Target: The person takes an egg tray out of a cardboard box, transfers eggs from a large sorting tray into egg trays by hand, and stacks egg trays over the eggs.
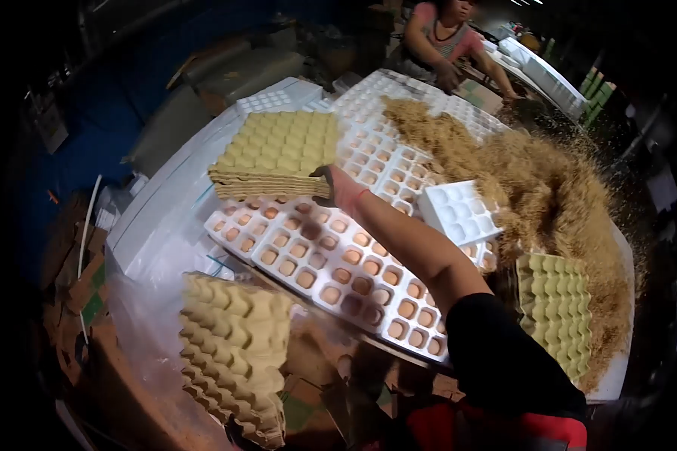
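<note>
My right hand (337, 188), in a glove with dark fingertips, grips the right front corner of a stack of yellowish pulp egg trays (286, 143). This stack sits over the far left part of white foam trays (320, 289) whose square pockets hold brown eggs. Nearer to me, a second bundle of pulp egg trays (233, 346) is tilted on edge beside the table. Dark fingers of my left hand (235, 432) show at its lower edge, mostly hidden, closed on it.
Loose straw-like husk (549, 180) is heaped on the right. A white foam lid (459, 210) lies on the trays; more pulp trays (557, 312) stand at the right. Across the table, a person (451, 45) reaches toward a box. Plastic sheeting (158, 233) covers the left side.
</note>
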`<action>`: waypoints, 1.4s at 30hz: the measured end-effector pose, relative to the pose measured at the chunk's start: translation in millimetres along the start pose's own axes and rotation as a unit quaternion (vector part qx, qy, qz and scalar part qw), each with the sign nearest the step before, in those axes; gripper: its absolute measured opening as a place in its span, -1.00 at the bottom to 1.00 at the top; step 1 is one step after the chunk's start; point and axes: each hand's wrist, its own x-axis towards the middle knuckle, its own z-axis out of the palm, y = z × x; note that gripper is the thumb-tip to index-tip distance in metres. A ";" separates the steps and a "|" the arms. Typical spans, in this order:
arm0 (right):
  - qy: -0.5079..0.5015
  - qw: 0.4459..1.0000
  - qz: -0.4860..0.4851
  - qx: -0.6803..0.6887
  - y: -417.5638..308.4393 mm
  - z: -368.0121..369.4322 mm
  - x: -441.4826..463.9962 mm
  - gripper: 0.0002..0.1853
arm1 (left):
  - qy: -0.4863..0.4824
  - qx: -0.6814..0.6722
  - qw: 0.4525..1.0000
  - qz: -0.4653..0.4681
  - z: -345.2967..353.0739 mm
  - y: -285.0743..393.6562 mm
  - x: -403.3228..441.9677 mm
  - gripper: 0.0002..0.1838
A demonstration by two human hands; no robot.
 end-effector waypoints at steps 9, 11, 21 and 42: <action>0.142 0.973 -0.138 0.118 -163.8 -17.2 -414.5 -0.70 | -0.111 -0.064 0.985 0.119 35.2 83.9 1.2 -0.43; 0.143 0.957 -0.205 0.149 -176.1 -26.4 -518.1 -0.83 | -0.155 -0.101 0.972 0.145 45.6 99.5 -15.1 -0.44; 0.361 0.890 -0.267 -0.077 -42.7 -40.3 -862.6 -0.82 | -0.285 -0.152 0.885 0.336 181.0 215.8 -181.1 -0.50; 0.301 0.851 -0.381 -0.199 -129.2 -73.4 -876.7 0.01 | -0.392 -0.069 0.773 0.495 229.4 279.5 -430.5 -0.43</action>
